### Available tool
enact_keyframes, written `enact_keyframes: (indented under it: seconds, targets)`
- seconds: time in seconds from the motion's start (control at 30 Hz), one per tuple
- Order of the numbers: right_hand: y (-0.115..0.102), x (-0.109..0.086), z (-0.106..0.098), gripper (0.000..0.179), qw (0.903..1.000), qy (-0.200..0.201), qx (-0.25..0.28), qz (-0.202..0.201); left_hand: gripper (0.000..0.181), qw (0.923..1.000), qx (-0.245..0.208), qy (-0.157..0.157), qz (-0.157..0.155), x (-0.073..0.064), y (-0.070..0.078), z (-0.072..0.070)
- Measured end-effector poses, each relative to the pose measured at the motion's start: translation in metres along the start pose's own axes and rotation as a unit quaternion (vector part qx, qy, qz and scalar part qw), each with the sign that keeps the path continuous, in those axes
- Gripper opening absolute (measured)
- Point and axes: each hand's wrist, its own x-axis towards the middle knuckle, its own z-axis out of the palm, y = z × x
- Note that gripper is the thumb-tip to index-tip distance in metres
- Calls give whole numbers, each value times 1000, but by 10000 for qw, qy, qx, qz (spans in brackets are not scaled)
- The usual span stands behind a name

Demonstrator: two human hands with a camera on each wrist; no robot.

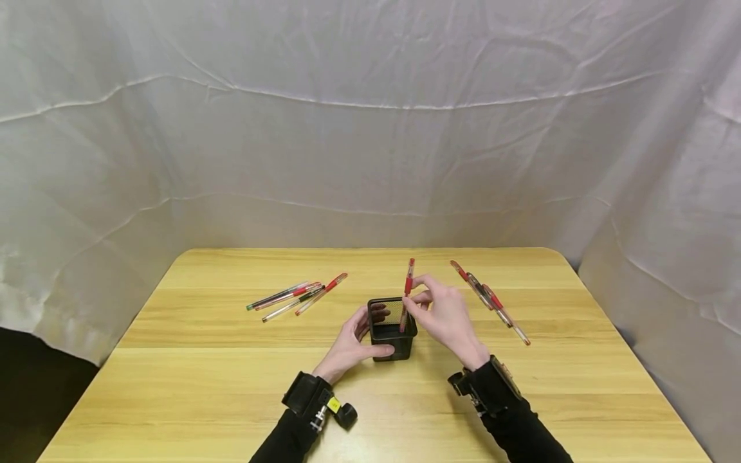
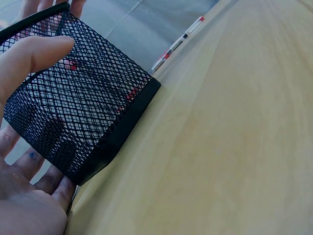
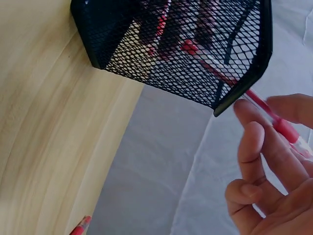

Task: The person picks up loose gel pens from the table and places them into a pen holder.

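At the middle of a table (image 1: 202,386), a red pen (image 1: 409,283) is held nearly upright, its lower end inside a black mesh cup (image 1: 404,349).

The cup is gripped by the left hand (image 1: 352,350), thumb on the near wall; the pen is pinched between thumb and fingers of the right hand (image 1: 447,316) and has not been let go. No other pen can be made out in the cup, so the filling seems barely begun. Several left-side pens (image 1: 292,304), fanned close together, and a few overlapping right-side pens (image 1: 482,291) lie outside, apparently left to be placed. Whether the pen's tip touches the cup's floor cannot be told.
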Motion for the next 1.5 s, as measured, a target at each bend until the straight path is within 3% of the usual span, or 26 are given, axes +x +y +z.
enact_keyframes:
  seconds: [0.13,0.27,0.33,0.43,0.5,0.63,0.73,0.87,1.23,1.5]
  targets:
    - [-1,-4,0,20,9995,72,-246,192,78,10000,16,8,-29,0,-1,0]
    - [10,-12,-1,16,9968,794,-39,117,80,10000,-10,37,-54,1,-1,0]
    - [34,-17,5,14,9927,1197,148,-35,81,10000,-31,35,-36,1,-1,0]
    - [72,-25,12,15,9906,1329,317,-13,81,10000,-57,25,-10,1,-1,0]
    - [93,-31,12,15,9921,1165,452,147,81,10000,-68,20,-10,0,-1,0]
    - [97,-34,-10,15,9946,508,193,883,82,10000,-69,25,-18,0,-2,0]
    - [92,-31,-26,19,9895,-2,-197,1434,82,10000,-80,37,-15,0,-2,-1]
    - [100,-26,-37,25,9825,-525,-409,1739,82,9999,-96,27,19,0,-2,-1]
    - [116,-17,-36,40,9769,-1036,-878,1650,81,10000,-75,24,3,1,-3,-1]
    - [119,-8,-27,57,9732,-1631,-992,1278,81,10000,-56,-1,69,1,-4,-1]
